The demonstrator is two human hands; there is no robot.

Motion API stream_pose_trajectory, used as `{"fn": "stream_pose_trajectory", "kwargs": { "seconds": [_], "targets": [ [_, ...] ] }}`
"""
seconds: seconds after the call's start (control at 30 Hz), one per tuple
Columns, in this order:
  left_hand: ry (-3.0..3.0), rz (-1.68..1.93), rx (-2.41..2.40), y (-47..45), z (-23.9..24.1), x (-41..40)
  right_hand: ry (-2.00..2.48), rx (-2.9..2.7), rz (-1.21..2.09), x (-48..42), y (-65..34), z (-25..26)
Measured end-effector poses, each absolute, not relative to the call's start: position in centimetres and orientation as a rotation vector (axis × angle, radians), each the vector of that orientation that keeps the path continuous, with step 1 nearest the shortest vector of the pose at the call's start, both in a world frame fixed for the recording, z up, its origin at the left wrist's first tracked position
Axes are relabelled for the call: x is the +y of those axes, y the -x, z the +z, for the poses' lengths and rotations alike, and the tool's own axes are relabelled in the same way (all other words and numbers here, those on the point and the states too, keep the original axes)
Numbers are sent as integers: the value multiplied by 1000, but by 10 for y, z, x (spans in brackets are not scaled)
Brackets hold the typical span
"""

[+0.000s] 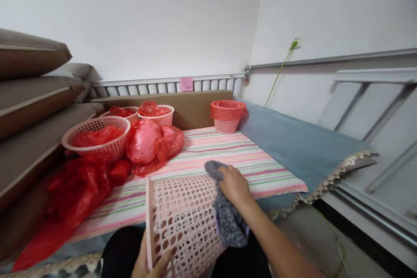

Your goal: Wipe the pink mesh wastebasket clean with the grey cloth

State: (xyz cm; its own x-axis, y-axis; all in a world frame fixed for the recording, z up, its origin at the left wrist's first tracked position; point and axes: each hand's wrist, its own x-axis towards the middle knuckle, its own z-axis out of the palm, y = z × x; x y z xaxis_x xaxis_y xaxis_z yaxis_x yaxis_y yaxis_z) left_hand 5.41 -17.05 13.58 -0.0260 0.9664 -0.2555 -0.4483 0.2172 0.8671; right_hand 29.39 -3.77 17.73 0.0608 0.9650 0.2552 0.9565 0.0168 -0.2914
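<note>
A pale pink plastic basket [184, 217] with a lattice of holes lies tipped on its side across my lap, its rim facing left. My left hand [151, 260] grips that rim at the lower left, thumb on the outer wall. In my right hand [235, 184] is a grey cloth [226, 221], pressed against the basket's base end. Part of the cloth hangs down past the hand. The fingertips of my right hand are partly hidden in the cloth.
Pink baskets [67, 137] with red plastic bags stand at the left. Red bags [154, 143] lie before them on a striped cloth [208, 147]. Another basket [224, 126], red-lined, stands at the back. Cushions [32, 95] are stacked left; a metal rail [325, 58] runs right.
</note>
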Motion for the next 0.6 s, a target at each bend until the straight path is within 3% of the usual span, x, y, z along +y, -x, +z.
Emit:
{"fn": "stream_pose_trajectory", "kwargs": {
  "seconds": [0.3,0.47,0.6],
  "targets": [
    [-706,1431,955,-60,113,-174,2031,-1811,65,-42,-301,163],
    [-813,1308,1045,-53,122,-180,1549,-1961,323,-61,-215,184],
    [-877,1431,1120,-38,113,-183,1217,-2001,413,-84,-149,200]
  ]
}}
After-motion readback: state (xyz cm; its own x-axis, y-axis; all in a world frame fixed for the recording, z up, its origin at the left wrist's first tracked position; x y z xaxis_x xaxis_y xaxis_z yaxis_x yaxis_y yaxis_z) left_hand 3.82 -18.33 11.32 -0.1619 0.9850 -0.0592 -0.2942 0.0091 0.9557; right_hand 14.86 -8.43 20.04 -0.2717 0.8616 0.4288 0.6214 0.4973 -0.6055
